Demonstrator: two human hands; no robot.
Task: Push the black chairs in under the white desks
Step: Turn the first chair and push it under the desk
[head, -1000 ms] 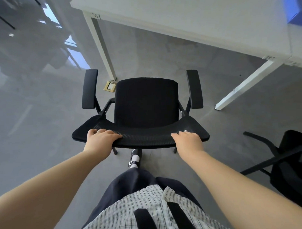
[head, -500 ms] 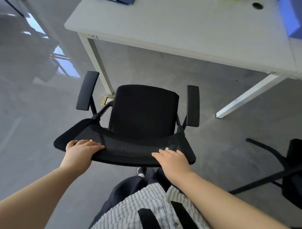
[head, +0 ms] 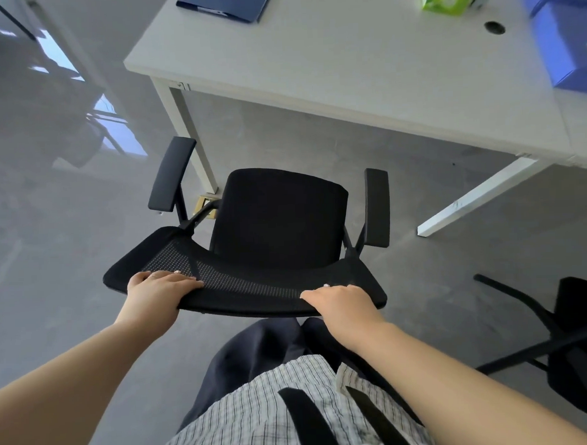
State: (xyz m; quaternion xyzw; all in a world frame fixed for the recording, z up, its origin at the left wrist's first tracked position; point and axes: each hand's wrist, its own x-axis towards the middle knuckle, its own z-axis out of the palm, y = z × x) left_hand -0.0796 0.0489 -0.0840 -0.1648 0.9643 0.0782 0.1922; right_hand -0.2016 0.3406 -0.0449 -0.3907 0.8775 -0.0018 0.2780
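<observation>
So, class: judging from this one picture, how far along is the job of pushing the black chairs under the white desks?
Done: nothing visible yet. In hand: the left hand and right hand grip the backrest top of the black chair, which faces the white desk but is not under it. Left: pushing it in, then the second black chair at the right edge.

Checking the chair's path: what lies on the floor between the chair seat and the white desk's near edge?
In the head view, only bare grey floor lies between the black chair and the white desk; a desk leg stands beside its left armrest.
</observation>
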